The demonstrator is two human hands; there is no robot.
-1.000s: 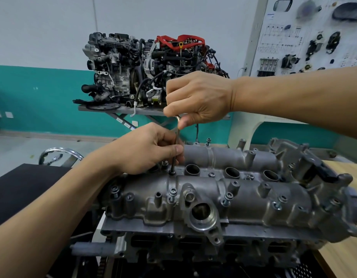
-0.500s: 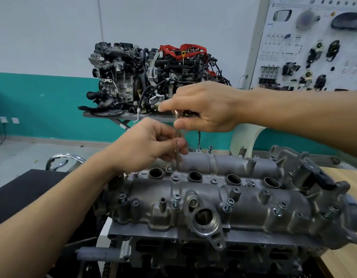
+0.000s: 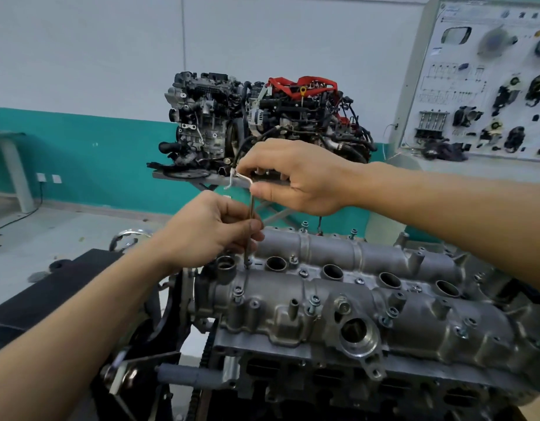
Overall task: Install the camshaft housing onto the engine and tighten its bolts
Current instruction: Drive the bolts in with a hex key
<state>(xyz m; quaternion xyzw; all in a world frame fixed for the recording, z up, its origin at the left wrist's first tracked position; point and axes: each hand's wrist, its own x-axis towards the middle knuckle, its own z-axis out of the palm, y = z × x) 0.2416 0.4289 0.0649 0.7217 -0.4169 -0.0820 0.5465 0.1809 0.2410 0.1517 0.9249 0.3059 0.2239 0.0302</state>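
- The left hand [image 3: 208, 230] is pinched round the upright shaft of the hex key [image 3: 251, 206], steadying it low down.
- The right hand [image 3: 296, 177], just above and to the right of it, has thumb and forefinger clamped on the key's short bent arm.
- And that's the change: a second ago the right hand was curled over the top of the key; now the short arm shows, pointing away to the left. The key has been swung round a part-turn!
- The tip hasn't budged. It stays seated in the same bolt [image 3: 247, 263], directly under the left hand's fingers.
- The camshaft housing [image 3: 369, 302] sits on the engine [image 3: 293, 375], below both hands and running off to the right beneath the right forearm.
- So the housing looks placed, and we're in the tightening stage, this bolt being spun down by fingers rather than leaned on.
- Nearer the camera than the hands, several bolts along the housing's front edge stand proud. My read: plenty of bolts left to run down.
- Beyond the hands, a second engine [image 3: 262, 117] sits on its stand, out of play.
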